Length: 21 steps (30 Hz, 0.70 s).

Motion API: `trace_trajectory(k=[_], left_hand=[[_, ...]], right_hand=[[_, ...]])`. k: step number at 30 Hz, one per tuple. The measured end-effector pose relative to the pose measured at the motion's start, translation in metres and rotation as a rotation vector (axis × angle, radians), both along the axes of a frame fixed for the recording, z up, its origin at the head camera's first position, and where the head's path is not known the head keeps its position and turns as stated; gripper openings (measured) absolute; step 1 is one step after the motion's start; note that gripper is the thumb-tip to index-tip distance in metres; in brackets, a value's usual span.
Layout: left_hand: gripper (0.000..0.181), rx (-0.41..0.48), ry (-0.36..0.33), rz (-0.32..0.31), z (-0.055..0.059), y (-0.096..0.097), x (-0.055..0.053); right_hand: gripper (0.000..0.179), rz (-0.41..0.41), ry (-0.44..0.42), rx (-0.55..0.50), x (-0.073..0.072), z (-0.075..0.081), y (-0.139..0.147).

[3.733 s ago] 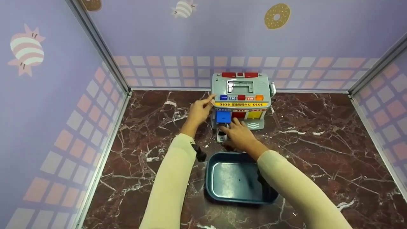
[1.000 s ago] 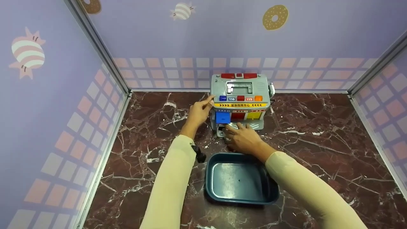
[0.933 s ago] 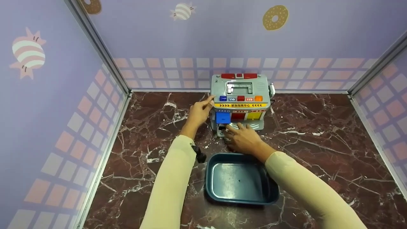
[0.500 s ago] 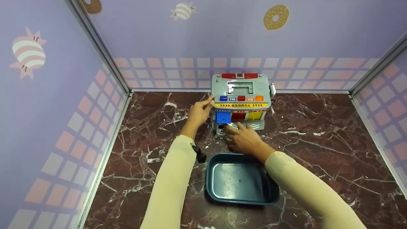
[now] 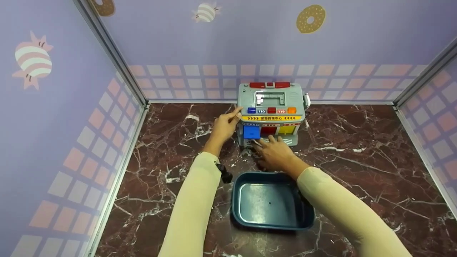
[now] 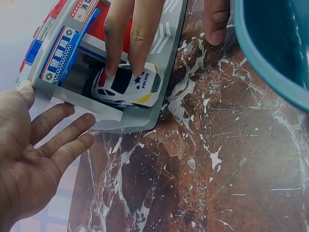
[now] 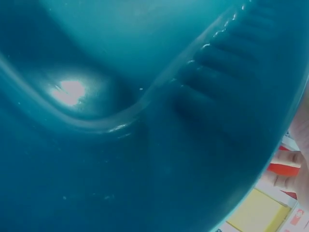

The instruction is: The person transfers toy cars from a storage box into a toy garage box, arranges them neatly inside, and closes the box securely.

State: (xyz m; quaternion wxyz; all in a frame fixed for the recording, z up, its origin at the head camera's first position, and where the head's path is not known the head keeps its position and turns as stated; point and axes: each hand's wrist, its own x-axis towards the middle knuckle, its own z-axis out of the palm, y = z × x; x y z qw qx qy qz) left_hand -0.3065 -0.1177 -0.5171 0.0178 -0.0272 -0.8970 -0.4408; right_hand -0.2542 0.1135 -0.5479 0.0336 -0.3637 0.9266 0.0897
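A grey toy emergency station [image 5: 246, 94] stands against the back wall, its blue door [image 5: 252, 132] raised over the left bay. In the left wrist view, a white toy police car [image 6: 128, 88] sits with its rear inside that bay and its hood out on the grey ramp. Two extended fingertips of my right hand [image 5: 275, 154] rest on the car, near its roof and hood. My left hand [image 5: 224, 126] is at the station's left side, thumb on the roof edge and fingers spread along the side wall. The right wrist view shows only part of the right hand [image 7: 294, 181].
A dark teal plastic basin [image 5: 269, 227] sits on the marbled floor just in front of the station, below the right forearm. The red door [image 5: 268, 130] and yellow door [image 5: 286, 129] are down. A white handle [image 5: 306, 101] sticks out at the station's right. Patterned panels enclose three sides.
The police car has moved back, away from the body, from in front of the ramp into the left bay, the right hand's fingers on it. The left hand has stayed put.
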Motion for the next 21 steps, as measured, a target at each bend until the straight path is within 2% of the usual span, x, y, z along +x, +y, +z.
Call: trace_trajectory(k=[8, 21], left_hand=[[0.041, 0.023, -0.016, 0.011, -0.0001, 0.0003, 0.0001], [0.041, 0.024, -0.01, 0.003, -0.0015, -0.0004, -0.0015]], right_hand=[[0.071, 0.053, 0.013, -0.001, -0.0017, -0.0014, 0.0017], [0.071, -0.013, -0.048, 0.012, -0.0075, -0.0001, -0.0039]])
